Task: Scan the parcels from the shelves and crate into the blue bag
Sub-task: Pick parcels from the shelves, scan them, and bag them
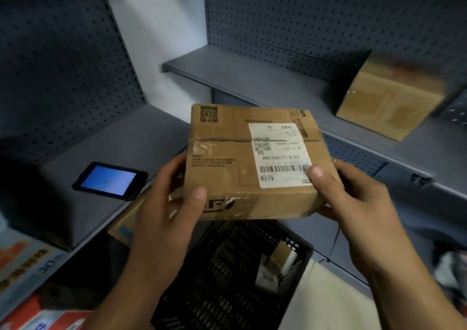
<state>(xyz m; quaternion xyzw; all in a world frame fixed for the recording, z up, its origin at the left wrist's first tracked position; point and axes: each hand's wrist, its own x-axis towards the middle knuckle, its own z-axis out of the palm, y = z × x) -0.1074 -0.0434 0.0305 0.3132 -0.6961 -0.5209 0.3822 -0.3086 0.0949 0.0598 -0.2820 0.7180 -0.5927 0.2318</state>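
A brown cardboard parcel with a white barcode label (255, 163) is held above the black plastic lattice crate (227, 279), left hand (164, 203) and right hand (353, 198) gripping its ends, fingers curled round it. Left of the crate, a black blue-screened scanner (110, 181) lies on a grey shelf (141, 137).

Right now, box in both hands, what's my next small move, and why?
Probably shift the right hand so its thumb clears the barcode: it covers the code's end on the upturned label of the parcel, and the scanner lies lit on the left shelf.
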